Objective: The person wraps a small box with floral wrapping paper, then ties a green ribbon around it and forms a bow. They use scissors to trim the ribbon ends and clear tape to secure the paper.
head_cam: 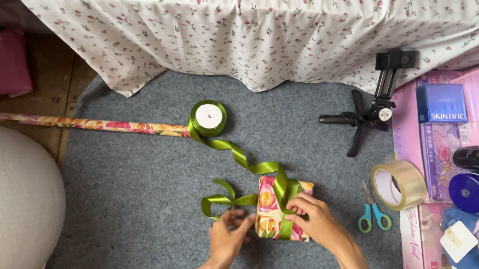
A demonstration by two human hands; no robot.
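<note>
Left hand (229,239) is pinching the green ribbon (224,200) at the wrapped box's (278,212) 9 o'clock, right hand (318,222) is pressing fingers closed on top; slackening grip risks ribbon sliding off.

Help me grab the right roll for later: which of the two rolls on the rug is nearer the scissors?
The clear tape roll, just above-right of the blue-handled scissors. The green ribbon spool lies much farther left, by the wrapping-paper roll.
</note>
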